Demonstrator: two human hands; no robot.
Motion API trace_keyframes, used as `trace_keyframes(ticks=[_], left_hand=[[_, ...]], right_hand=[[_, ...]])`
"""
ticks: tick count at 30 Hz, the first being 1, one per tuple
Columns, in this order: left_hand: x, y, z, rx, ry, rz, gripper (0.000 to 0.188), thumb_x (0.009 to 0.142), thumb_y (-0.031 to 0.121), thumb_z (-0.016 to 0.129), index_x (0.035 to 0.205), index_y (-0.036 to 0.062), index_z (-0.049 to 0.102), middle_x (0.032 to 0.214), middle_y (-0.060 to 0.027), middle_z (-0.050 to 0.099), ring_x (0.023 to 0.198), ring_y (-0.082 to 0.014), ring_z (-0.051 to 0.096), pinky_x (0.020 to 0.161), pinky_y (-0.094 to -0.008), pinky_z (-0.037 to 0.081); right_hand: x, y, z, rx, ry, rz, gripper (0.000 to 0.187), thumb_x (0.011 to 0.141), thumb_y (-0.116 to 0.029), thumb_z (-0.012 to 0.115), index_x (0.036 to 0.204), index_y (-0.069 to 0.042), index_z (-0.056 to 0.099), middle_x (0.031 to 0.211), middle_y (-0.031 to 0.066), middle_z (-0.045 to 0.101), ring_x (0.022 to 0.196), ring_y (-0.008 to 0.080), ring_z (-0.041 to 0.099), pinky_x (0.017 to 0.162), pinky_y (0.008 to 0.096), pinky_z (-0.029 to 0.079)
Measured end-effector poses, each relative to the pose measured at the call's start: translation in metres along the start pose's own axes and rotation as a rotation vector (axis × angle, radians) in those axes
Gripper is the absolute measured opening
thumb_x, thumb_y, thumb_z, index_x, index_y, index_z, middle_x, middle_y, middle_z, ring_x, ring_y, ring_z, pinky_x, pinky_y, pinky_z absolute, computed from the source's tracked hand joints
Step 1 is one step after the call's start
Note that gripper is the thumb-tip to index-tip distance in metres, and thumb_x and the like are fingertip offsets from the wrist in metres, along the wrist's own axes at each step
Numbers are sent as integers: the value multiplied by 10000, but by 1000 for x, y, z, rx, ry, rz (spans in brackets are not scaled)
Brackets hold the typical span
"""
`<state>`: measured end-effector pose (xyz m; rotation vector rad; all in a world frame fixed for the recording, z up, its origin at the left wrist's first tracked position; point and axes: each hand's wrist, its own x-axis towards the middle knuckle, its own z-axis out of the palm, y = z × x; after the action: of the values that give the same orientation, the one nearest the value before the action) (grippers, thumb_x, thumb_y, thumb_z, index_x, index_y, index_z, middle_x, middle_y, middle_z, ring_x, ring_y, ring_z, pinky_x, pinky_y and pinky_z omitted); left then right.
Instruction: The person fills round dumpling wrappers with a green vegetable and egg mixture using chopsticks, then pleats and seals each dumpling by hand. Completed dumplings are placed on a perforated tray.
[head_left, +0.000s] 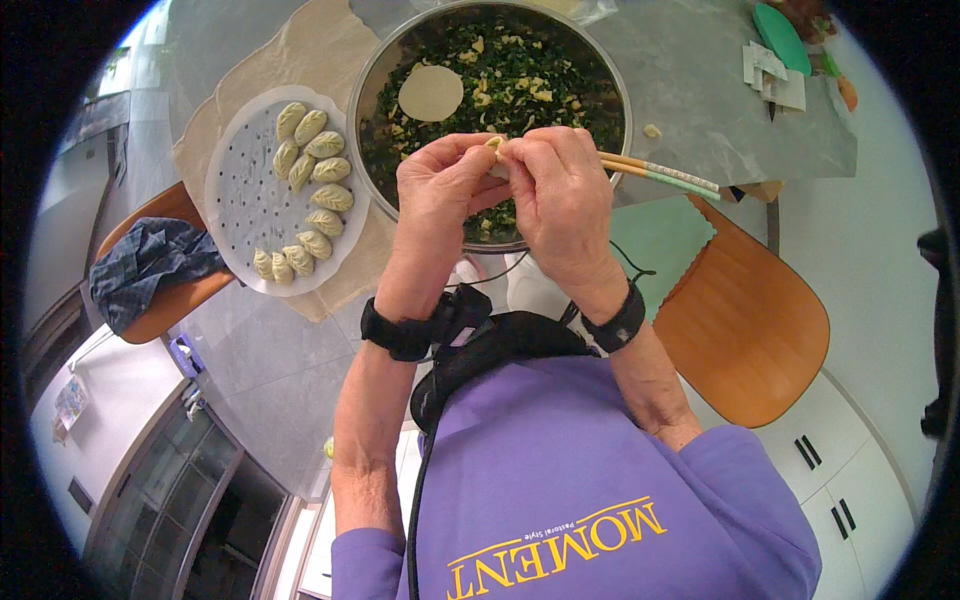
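Note:
My left hand (440,185) and my right hand (562,195) meet over the near part of a large metal bowl (625,110). Their fingertips pinch the edge of a small pale dumpling (495,144), mostly hidden by the fingers. Chopped green filling (520,75) with yellow bits fills the bowl, and one round dough wrapper (430,93) lies on it. A pair of chopsticks (660,173) sticks out to the right from behind my right hand; whether they rest on the rim or in that hand I cannot tell.
Left of the bowl, a white round perforated sheet (240,205) bears several pleated dumplings (325,196), over a beige cloth (300,60). Wooden chairs (745,320) stand at both sides, the left one with a dark checked cloth (150,270). A green lid-like object (782,38) lies far right.

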<state>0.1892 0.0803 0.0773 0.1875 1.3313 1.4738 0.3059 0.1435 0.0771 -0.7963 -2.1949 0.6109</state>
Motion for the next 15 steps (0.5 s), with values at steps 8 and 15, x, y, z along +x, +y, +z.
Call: trace_keyframes(ticks=[8, 15], left_hand=[[1, -5, -8, -248, -180, -41, 363, 982, 229, 484, 1209, -34, 592, 1069, -93, 649, 989, -176, 641, 885, -387, 547], [2, -9, -8, -308, -239, -82, 403, 1003, 241, 431, 1289, -24, 532, 1048, -83, 626, 1020, -203, 634, 905, -408, 540]], right_hand=[[2, 7, 1, 188, -6, 143, 116, 790, -51, 684, 877, -49, 608, 847, 90, 572, 805, 298, 569, 681, 385, 489], [3, 11, -2, 295, -49, 149, 144, 794, -42, 700, 919, -48, 628, 851, 94, 579, 772, 260, 584, 664, 358, 489]])
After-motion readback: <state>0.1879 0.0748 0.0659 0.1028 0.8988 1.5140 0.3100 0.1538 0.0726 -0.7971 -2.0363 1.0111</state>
